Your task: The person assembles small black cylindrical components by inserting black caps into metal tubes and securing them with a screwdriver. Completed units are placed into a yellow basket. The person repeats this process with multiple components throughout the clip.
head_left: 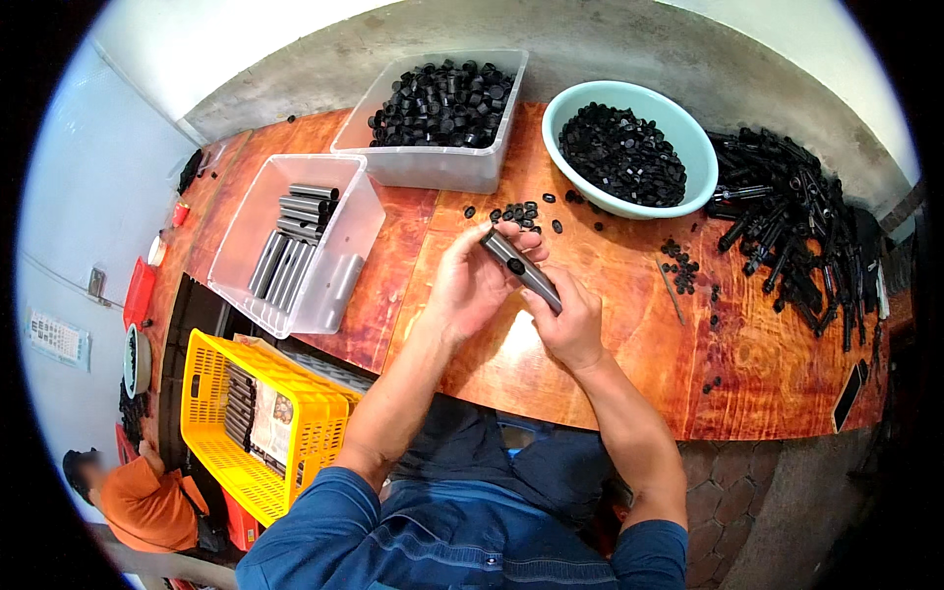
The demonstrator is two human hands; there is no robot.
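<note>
A dark grey metal tube (pixel 500 252) is held aslant above the wooden table, its upper end to the left. My left hand (pixel 464 285) cradles the upper end, fingers curled behind it. My right hand (pixel 576 326) grips the lower end, with the thumb along its side. Partway along the tube is a black oval spot (pixel 516 266); I cannot tell whether it is a hole or a fitted piece. Just beyond my fingertips, several small black oval rings (pixel 529 209) lie loose on the table.
A clear bin (pixel 344 285) of grey tubes stands left; another bin (pixel 423 165) of black caps is behind it. A pale blue bowl (pixel 629 208) holds small black parts. Long black parts (pixel 787 216) are heaped right, near a phone (pixel 850 395). Lower left: a yellow crate (pixel 320 433) and a person (pixel 147 503).
</note>
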